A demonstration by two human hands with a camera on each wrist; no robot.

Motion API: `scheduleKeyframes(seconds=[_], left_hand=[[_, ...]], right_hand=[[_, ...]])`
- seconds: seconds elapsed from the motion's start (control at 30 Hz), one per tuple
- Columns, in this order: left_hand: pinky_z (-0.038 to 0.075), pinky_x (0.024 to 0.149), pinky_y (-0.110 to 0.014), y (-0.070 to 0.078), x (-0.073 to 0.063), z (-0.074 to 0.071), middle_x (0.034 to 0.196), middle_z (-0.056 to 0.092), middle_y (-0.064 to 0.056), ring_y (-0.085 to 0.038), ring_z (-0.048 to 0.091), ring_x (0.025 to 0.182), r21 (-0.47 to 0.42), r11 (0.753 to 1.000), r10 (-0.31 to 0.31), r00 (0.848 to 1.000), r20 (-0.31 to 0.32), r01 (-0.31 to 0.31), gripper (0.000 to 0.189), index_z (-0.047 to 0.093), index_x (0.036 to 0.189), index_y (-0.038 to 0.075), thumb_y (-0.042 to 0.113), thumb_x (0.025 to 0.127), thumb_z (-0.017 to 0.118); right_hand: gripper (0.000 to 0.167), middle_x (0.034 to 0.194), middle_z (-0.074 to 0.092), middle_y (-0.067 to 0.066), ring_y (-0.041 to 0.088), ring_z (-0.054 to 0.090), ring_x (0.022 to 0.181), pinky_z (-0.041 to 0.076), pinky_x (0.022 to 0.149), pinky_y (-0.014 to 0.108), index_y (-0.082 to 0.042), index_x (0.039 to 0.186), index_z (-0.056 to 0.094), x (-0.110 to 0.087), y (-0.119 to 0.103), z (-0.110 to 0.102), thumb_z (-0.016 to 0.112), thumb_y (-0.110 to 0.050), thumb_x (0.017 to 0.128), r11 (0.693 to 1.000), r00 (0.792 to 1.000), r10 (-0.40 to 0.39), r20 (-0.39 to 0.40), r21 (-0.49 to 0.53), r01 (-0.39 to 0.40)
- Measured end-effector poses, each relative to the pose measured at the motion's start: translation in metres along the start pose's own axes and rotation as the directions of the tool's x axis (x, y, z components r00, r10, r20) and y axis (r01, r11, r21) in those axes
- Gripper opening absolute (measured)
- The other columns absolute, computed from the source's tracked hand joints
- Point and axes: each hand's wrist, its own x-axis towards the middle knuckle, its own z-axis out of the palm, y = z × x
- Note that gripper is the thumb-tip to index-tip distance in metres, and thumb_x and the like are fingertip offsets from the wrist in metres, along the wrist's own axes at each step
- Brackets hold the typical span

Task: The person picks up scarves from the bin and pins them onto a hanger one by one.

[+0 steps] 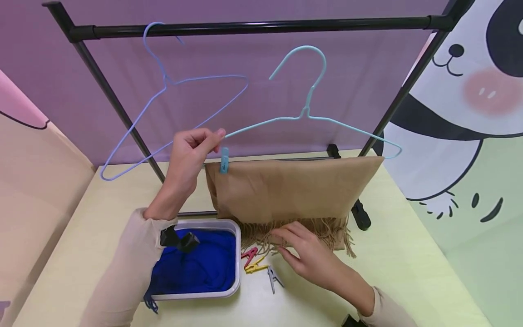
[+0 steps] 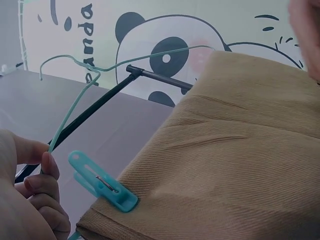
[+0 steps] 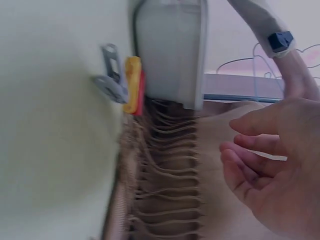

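Note:
My left hand [image 1: 189,152] pinches the left arm of a light teal hanger [image 1: 306,109] between thumb and fingers. A brown fringed scarf [image 1: 294,188] is draped over the hanger's lower bar. One blue clothespin [image 1: 224,161] clips the scarf at its left end, just below the left hand; the left wrist view shows this clothespin [image 2: 102,182] close up. In front of the scarf's fringe, my right hand [image 1: 306,254] has loosely bent fingers with nothing between them. Red [image 1: 249,256], yellow [image 1: 256,265] and grey [image 1: 273,278] clothespins lie on the table to its left.
A white tub [image 1: 237,268] holding blue fabric [image 1: 204,263] stands at the left front, some tassels over its edge. A purple hanger [image 1: 163,91] hangs from the black rack's bar [image 1: 261,27]. The rack's foot [image 1: 361,215] is right of the scarf.

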Motion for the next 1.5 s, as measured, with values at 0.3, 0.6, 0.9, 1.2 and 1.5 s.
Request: scheduleKeyframes(seconds=[0.3,0.6,0.9,1.2,1.5], left_hand=[[0.039,0.073,-0.032,0.001,-0.003,-0.001,0.059,0.054,0.000,-0.023,0.047,0.071,0.007,1.000,-0.006,1.000,-0.012,0.006,0.037,0.060,0.059,0.009,0.017,0.094,0.068],[0.041,0.072,-0.030,-0.001,-0.006,-0.004,0.061,0.053,0.002,-0.020,0.046,0.074,-0.003,0.998,-0.059,0.998,-0.016,0.059,0.037,0.060,0.059,0.011,0.017,0.095,0.068],[0.036,0.064,-0.028,-0.003,-0.008,-0.008,0.061,0.054,0.002,-0.015,0.040,0.066,-0.002,0.997,-0.074,0.997,-0.022,0.074,0.038,0.060,0.059,0.012,0.019,0.095,0.068],[0.035,0.061,-0.028,0.000,-0.010,-0.012,0.061,0.053,0.002,-0.016,0.041,0.065,0.017,0.997,-0.080,0.997,-0.014,0.080,0.038,0.060,0.059,0.011,0.020,0.095,0.068],[0.029,0.057,-0.028,-0.001,-0.010,-0.011,0.059,0.051,0.002,-0.015,0.034,0.059,0.009,0.997,-0.071,0.997,-0.015,0.072,0.039,0.059,0.058,0.011,0.017,0.095,0.068]], right_hand=[[0.048,0.122,0.062,0.005,0.019,0.060,0.111,0.052,0.092,0.040,-0.005,0.135,0.057,-0.033,-0.004,0.021,0.073,-0.015,0.090,0.992,0.977,0.121,0.177,0.002,-0.123],[0.045,0.121,0.061,0.004,0.019,0.058,0.112,0.050,0.095,0.038,-0.004,0.128,0.060,-0.048,-0.012,0.039,0.075,-0.021,0.089,0.993,0.959,0.118,0.258,-0.003,-0.121],[0.042,0.112,0.059,-0.002,0.011,0.054,0.104,0.049,0.090,0.033,-0.009,0.123,0.061,-0.047,-0.013,0.050,0.077,-0.019,0.086,0.986,0.969,0.090,0.232,0.118,-0.120],[0.048,0.113,0.057,-0.002,0.012,0.054,0.103,0.048,0.091,0.034,-0.006,0.124,0.060,-0.041,-0.019,0.056,0.080,-0.018,0.082,0.979,0.955,0.156,0.251,0.093,-0.184],[0.045,0.096,0.052,-0.004,0.009,0.047,0.088,0.046,0.076,0.028,-0.007,0.125,0.064,-0.038,-0.025,0.061,0.075,-0.012,0.081,0.978,0.951,0.192,0.244,0.030,-0.205]])
